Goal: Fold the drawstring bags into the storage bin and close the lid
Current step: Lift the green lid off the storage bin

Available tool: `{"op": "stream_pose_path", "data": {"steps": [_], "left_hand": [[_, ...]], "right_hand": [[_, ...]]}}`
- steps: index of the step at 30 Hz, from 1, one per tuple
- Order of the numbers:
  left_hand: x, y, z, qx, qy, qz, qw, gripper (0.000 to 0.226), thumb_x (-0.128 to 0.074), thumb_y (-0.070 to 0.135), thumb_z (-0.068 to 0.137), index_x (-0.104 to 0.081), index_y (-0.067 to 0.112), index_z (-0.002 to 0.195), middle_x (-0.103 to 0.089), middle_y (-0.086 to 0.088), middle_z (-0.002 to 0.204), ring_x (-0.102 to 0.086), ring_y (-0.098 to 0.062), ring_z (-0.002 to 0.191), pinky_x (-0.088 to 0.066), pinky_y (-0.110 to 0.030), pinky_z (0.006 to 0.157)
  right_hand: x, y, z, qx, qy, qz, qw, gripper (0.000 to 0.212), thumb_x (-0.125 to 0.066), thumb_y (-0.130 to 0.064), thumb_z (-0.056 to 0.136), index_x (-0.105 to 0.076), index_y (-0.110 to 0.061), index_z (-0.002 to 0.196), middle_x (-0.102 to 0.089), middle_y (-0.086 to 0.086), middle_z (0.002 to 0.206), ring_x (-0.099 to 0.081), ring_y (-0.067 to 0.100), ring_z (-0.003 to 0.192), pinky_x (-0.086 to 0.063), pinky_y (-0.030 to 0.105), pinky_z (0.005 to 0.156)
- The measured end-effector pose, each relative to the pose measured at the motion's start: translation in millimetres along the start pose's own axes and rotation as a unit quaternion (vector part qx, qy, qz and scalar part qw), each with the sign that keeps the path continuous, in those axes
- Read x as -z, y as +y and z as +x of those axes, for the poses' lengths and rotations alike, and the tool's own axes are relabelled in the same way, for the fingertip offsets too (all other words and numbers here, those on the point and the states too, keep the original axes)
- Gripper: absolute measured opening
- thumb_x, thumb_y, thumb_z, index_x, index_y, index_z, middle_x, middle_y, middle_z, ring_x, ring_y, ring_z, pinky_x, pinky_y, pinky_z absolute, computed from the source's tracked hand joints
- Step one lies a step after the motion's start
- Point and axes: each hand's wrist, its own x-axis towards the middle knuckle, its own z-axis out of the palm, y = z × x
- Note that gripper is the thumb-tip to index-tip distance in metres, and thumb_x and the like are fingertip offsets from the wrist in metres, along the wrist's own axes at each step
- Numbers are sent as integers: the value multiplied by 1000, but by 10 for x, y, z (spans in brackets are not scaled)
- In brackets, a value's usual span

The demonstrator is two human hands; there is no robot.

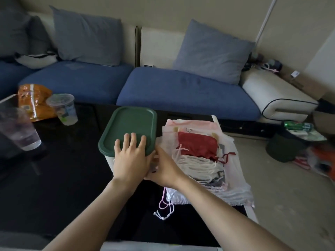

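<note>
**Hands on the green lid**

A white storage bin (113, 161) sits on a shiny black table (54, 178). Its dark green lid (128, 124) is on top of it. The left hand (131, 153) lies flat on the near part of the lid, with the fingers straight and spread out. It is not gripping anything.

The right hand (163, 167) is at the near right corner of the bin, just under the edge of the lid. Its fingers are hidden behind the left hand, so I cannot tell if they hold anything.

A pile of drawstring bags (199, 160) lies on the table just to the right of the bin. A red bag (196, 144) is on top of the pile, and white strings (195, 165) are bunched up near it.

On the left side of the table stand two clear plastic cups, one near (18, 129) and one farther back (63, 108). An orange snack bag (34, 98) lies beside the far cup. A blue sofa (181, 89) with gray pillows (212, 51) is behind the table.
</note>
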Motion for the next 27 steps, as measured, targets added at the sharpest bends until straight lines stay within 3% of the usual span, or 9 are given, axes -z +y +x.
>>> {"op": "stream_pose_path", "data": {"steps": [4,8,11,14,19,21,22,24,27], "left_hand": [[-10,100,-95,3,35,-18,999,55,-53,50,94,-59,12,134,-53,-20,140,-40,-38,138,-22,-56,113],[-52,189,-69,-38,69,-15,997,45,-60,48,91,-70,9,110,-66,-20,115,-54,-42,119,-35,-56,104],[-85,171,-40,-105,127,-24,986,42,-57,47,92,-70,7,94,-66,-14,92,-60,-37,93,-47,-47,89],[-86,143,-42,-134,184,-57,972,39,-59,44,94,-69,9,80,-61,-8,75,-59,-29,73,-51,-41,68],[58,166,17,28,260,-302,917,51,-50,28,92,-54,5,47,-51,-5,44,-49,-24,40,-42,-37,39],[76,309,-49,14,210,-246,946,36,-60,30,90,-66,11,60,-64,1,63,-59,-20,60,-50,-34,52],[51,382,-88,5,166,-224,960,24,-65,34,88,-74,14,77,-70,3,83,-63,-19,80,-54,-35,70],[11,444,-108,-5,112,-198,974,32,-69,39,85,-75,17,107,-68,0,117,-59,-22,113,-42,-40,104],[-10,394,-26,-31,110,-193,975,26,-72,26,86,-75,7,104,-70,-11,115,-61,-29,115,-41,-46,106]], "right_hand": [[-67,47,-86,-14,40,77,996,75,-84,0,68,-43,-37,120,-65,-8,114,-68,-2,92,-53,16,71],[-41,67,-76,11,118,77,990,65,-81,-3,73,-51,-33,124,-69,-17,114,-67,-2,103,-51,17,85],[-37,139,-59,37,165,103,980,53,-71,4,84,-55,-25,125,-69,-26,111,-66,-5,103,-49,10,84],[-96,179,6,76,224,94,967,42,-60,10,92,-60,-18,124,-73,-10,114,-68,4,105,-50,15,88],[-202,200,44,112,295,-74,946,30,-77,-20,79,-67,-13,106,-71,-8,83,-66,-4,75,-46,7,66],[-194,267,57,97,280,-144,944,18,-66,-21,88,-65,-10,102,-64,-13,81,-59,-8,71,-43,9,67],[-196,291,56,83,282,-135,946,13,-57,-17,95,-63,-9,103,-62,-9,84,-58,-6,74,-46,14,70],[-183,217,57,29,314,9,949,22,-40,-12,105,-61,-8,102,-63,-2,86,-61,7,80,-50,17,74],[-186,234,68,34,292,-263,919,14,-49,-14,95,-63,-15,93,-58,-14,85,-52,6,75,-37,7,63]]}}
